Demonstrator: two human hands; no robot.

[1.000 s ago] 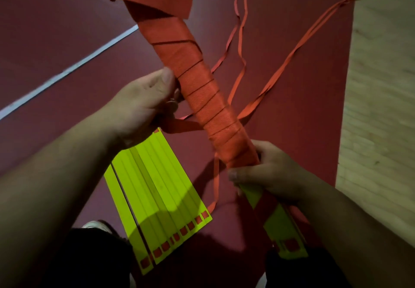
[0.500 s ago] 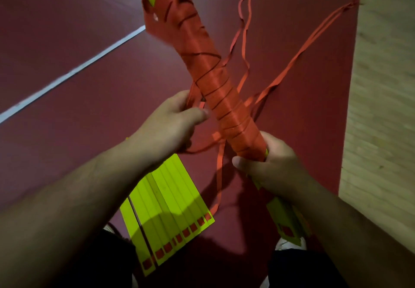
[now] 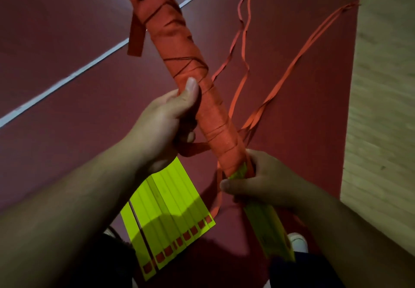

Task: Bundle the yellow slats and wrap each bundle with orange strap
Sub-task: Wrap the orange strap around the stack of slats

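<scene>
One bundle [image 3: 179, 47] of yellow slats, wound almost end to end in orange strap, is held in the air. It slants from the top edge of view down toward the person's lap, and only its lower end shows bare yellow. The left hand [image 3: 161, 128] grips the wrapped middle, thumb pressed along the wrap. A short strap tail [image 3: 193, 149] runs from under that hand's fingers to the bundle. The right hand [image 3: 267, 182] is curled round the bare lower end. Wrapping looks nearly finished; the next move likely calls for pulling that tail tight and tucking or tying it. Below, loose slats [image 3: 173, 206] lie fanned on the red floor [image 3: 67, 85]. Spare straps [image 3: 289, 75] trail toward its right edge, beside wooden boards [image 3: 381, 130].
</scene>
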